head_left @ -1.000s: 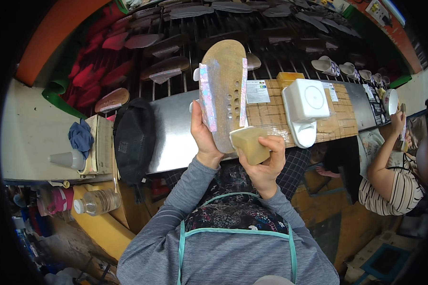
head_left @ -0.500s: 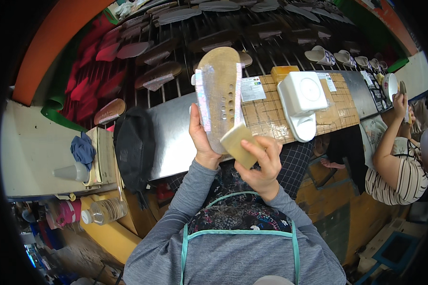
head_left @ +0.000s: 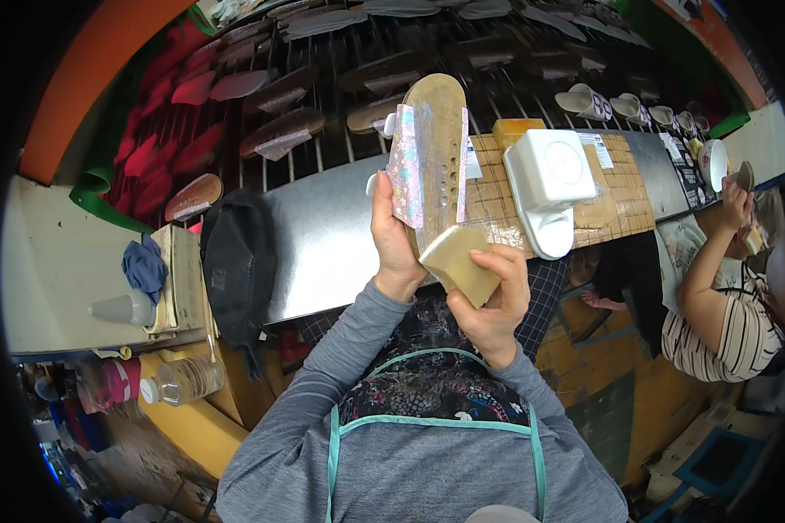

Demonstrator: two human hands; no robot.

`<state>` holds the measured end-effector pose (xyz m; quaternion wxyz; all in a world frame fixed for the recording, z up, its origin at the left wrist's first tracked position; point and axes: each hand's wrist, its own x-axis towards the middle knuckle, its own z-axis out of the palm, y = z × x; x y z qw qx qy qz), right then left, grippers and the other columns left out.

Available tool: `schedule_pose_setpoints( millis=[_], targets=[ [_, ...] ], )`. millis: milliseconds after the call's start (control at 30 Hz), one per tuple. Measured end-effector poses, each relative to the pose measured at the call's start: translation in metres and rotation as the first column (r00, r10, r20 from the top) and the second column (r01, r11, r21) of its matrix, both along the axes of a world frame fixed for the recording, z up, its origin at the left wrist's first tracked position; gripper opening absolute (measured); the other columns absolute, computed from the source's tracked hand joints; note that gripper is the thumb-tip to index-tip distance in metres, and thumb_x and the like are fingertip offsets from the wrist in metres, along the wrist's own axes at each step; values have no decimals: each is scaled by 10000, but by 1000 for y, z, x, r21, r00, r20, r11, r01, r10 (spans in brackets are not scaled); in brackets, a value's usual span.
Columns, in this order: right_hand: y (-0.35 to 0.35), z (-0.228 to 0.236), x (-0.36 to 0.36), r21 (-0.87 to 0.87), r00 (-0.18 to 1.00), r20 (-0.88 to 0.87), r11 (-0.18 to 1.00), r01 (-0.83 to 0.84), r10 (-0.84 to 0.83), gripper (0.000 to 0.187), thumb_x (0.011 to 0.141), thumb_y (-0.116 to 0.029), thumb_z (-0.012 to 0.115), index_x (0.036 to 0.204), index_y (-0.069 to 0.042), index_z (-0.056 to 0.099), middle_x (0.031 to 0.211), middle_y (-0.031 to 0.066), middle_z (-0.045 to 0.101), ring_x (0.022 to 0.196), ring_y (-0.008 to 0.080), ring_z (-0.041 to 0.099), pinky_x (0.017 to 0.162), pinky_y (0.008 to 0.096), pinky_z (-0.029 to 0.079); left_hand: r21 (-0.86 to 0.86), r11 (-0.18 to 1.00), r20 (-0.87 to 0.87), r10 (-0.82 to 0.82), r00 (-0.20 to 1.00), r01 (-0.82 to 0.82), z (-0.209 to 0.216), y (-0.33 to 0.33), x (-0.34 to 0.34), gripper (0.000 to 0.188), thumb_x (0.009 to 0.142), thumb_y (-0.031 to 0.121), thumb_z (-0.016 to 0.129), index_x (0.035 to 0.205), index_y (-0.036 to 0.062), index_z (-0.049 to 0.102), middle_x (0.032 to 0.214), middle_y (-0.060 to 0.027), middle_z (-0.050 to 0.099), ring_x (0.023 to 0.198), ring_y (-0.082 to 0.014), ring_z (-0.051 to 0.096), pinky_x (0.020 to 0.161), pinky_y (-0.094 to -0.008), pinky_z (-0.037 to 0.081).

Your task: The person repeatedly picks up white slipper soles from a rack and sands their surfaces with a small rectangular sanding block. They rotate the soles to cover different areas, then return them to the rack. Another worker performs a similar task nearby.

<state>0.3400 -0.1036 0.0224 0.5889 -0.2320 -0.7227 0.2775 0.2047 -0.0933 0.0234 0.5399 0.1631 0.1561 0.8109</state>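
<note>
My left hand [head_left: 396, 248] is closed around the lower left side of a sandal [head_left: 434, 148], which stands up in front of me with its brown underside facing me. Small holes run down the sandal's right half, and shiny pinkish star-patterned strap material wraps its sides. In my right hand [head_left: 500, 305], between thumb and fingers, is a yellowish sponge pad [head_left: 459, 264]. The pad's upper left corner meets or overlaps the sandal's lower end; whether it presses there I cannot tell.
A steel table edge [head_left: 310, 261] bears a black bag [head_left: 235, 270], a wicker-patterned board [head_left: 619, 196] and a white plastic container [head_left: 551, 170]. Beyond is a rack with several soles [head_left: 281, 131]. A plastic bottle [head_left: 181, 382] lies left. At right, a co-worker's hand [head_left: 737, 205] holds a sole.
Both hands have shifted slightly right. The sandal has tilted and turned, so more of its star-patterned left side shows. The sponge pad moved right along with it.
</note>
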Motion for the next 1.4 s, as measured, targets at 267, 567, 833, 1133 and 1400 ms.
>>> schedule_pose_setpoints(
  millis=[267,567,833,1133,1400],
  targets=[
    [14,-5,-1,-46,986,-62,988,149,-152,540,586,-16,777,1084,-54,572,1027,123,540,942,262,567,804,354,479,4,1000,-36,9,999,-8,1,1,10,601,1002,519,292,1307,36,480,1204,-118,602,1050,-219,614,913,-358,499],
    [16,2,4,92,990,139,995,-45,32,508,545,-13,750,1038,-95,655,1035,113,580,943,273,581,818,369,471,23,992,95,-128,987,126,5,10,-10,551,999,483,328,1286,53,519,1185,-131,621,1041,-246,626,917,-385,506],
    [15,-19,21,-118,993,-108,992,37,-50,472,554,22,701,1012,-87,661,1072,154,566,937,287,599,781,357,507,17,969,191,-246,950,247,-15,18,-26,485,995,406,399,1261,26,544,1162,-158,643,997,-276,656,867,-401,547],
    [42,-37,84,-78,923,92,922,380,-373,457,619,32,630,1067,-63,622,1078,150,555,983,312,577,858,385,478,361,837,368,-534,761,412,-7,9,-69,523,896,255,563,1347,22,439,1395,-201,437,1303,-347,407,1126,-508,295],
    [55,-65,127,2,781,342,831,556,-523,477,646,-21,664,1115,-99,628,1066,121,560,978,304,549,870,396,405,437,854,39,-331,943,282,33,-26,-75,514,987,343,495,1417,78,398,1481,-173,356,1358,-321,363,1118,-567,292]
  ],
)
